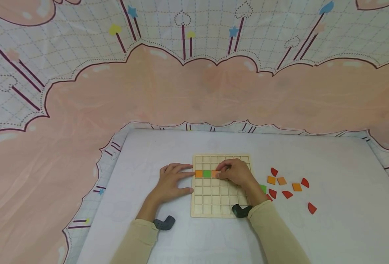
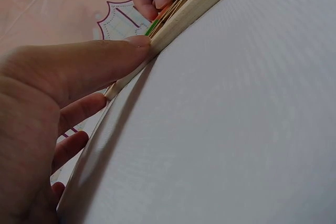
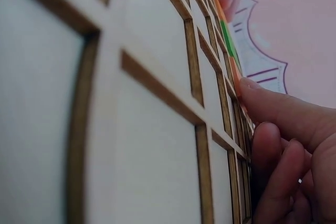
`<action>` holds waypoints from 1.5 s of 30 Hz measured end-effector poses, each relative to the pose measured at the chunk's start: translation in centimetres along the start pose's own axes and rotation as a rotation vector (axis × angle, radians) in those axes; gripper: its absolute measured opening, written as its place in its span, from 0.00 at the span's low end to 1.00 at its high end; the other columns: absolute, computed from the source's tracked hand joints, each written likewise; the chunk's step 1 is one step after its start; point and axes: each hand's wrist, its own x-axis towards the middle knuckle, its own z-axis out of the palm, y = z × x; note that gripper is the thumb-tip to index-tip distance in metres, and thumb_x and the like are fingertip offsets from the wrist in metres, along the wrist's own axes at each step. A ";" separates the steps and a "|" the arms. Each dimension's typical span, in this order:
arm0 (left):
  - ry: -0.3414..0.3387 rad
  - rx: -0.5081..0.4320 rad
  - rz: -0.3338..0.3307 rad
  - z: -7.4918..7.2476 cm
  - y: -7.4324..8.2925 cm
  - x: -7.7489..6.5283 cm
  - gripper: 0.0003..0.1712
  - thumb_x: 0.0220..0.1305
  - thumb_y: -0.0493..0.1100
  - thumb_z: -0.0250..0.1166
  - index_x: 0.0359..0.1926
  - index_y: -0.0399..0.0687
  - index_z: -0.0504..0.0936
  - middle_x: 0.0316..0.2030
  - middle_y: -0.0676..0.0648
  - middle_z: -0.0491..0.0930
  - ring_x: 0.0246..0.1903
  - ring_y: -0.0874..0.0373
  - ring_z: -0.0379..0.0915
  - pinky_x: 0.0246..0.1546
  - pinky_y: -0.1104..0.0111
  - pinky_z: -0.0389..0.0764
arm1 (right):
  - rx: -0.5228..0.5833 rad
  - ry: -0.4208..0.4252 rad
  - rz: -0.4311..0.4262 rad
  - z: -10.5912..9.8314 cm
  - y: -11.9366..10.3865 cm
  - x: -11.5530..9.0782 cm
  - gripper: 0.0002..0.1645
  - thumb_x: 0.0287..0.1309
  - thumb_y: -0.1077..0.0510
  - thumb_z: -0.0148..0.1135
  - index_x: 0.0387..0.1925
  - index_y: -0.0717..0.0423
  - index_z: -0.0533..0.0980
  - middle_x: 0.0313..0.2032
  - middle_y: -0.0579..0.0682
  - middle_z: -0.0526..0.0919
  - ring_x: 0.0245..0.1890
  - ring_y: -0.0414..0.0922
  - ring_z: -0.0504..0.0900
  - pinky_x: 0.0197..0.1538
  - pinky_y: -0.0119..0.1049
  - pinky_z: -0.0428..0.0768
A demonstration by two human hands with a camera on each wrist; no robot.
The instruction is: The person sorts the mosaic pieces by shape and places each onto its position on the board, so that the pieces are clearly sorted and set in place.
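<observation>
A wooden grid board (image 1: 215,200) lies on the white tabletop. One of its upper rows carries an orange square tile (image 1: 199,173) at the left end, then a green square tile (image 1: 207,173), then a second orange square tile (image 1: 214,173). My right hand (image 1: 236,172) pinches this second orange tile at its cell, the thumb tip against it in the right wrist view; the hand covers cells farther right. Spread out along the board's left edge, my left hand (image 1: 173,181) touches the frame with extended fingers, its thumb (image 2: 105,64) lower on that edge.
Right of the board lie loose orange squares (image 1: 271,180), several red quarter-circle pieces (image 1: 312,208) and a green square (image 1: 263,188) partly behind the right forearm. Dark wrist devices sit at the left cuff (image 1: 164,223) and right cuff (image 1: 241,211). A patterned cloth (image 1: 181,95) surrounds the table.
</observation>
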 end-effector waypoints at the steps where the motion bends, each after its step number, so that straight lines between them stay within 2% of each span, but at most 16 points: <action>1: -0.002 -0.002 -0.003 0.0 0.0 0.0 0.34 0.56 0.63 0.72 0.65 0.64 0.81 0.71 0.57 0.71 0.70 0.51 0.59 0.69 0.42 0.50 | 0.002 0.003 0.001 0.0 0.0 0.0 0.10 0.47 0.55 0.80 0.34 0.47 0.87 0.28 0.45 0.81 0.32 0.44 0.75 0.38 0.37 0.71; 11: 0.011 0.009 0.000 0.2 0.0 0.0 0.34 0.56 0.62 0.73 0.64 0.64 0.81 0.71 0.57 0.71 0.70 0.51 0.60 0.68 0.41 0.51 | 0.081 -0.026 -0.003 -0.7 0.4 -0.7 0.12 0.51 0.54 0.78 0.38 0.47 0.86 0.32 0.47 0.82 0.35 0.45 0.77 0.42 0.38 0.74; 18: 0.003 0.005 -0.014 0.2 -0.1 0.0 0.35 0.56 0.63 0.72 0.65 0.64 0.81 0.71 0.57 0.71 0.70 0.51 0.59 0.69 0.42 0.50 | 0.108 -0.042 -0.062 -2.8 1.5 -1.9 0.14 0.56 0.54 0.75 0.44 0.50 0.85 0.38 0.48 0.86 0.39 0.45 0.82 0.48 0.38 0.79; 23: 0.001 0.010 -0.013 0.2 -0.1 0.0 0.35 0.56 0.63 0.72 0.65 0.65 0.81 0.71 0.57 0.71 0.70 0.51 0.59 0.68 0.42 0.51 | 0.107 -0.024 -0.047 -5.0 2.2 -2.8 0.15 0.58 0.53 0.74 0.46 0.51 0.85 0.41 0.50 0.86 0.42 0.45 0.82 0.49 0.39 0.79; 34: -0.003 0.002 -0.005 0.0 0.1 0.1 0.34 0.56 0.62 0.72 0.65 0.64 0.81 0.71 0.57 0.71 0.70 0.51 0.59 0.68 0.42 0.51 | -0.135 0.044 0.042 -10.1 4.1 -4.2 0.19 0.62 0.44 0.69 0.50 0.48 0.83 0.40 0.51 0.81 0.42 0.49 0.76 0.39 0.37 0.77; 41: 0.004 0.009 0.000 -0.1 0.2 0.0 0.34 0.56 0.62 0.72 0.64 0.64 0.81 0.70 0.56 0.72 0.70 0.50 0.59 0.67 0.42 0.52 | -0.133 0.053 0.110 -12.5 5.8 -5.1 0.23 0.60 0.43 0.70 0.51 0.53 0.83 0.38 0.54 0.79 0.39 0.50 0.75 0.33 0.37 0.79; 45: 0.013 0.007 0.006 -0.1 0.2 0.0 0.34 0.56 0.61 0.73 0.64 0.63 0.82 0.70 0.56 0.72 0.70 0.50 0.60 0.67 0.42 0.53 | -0.137 0.042 0.126 -13.2 6.9 -5.1 0.22 0.60 0.43 0.71 0.49 0.54 0.84 0.38 0.53 0.78 0.40 0.49 0.75 0.35 0.37 0.79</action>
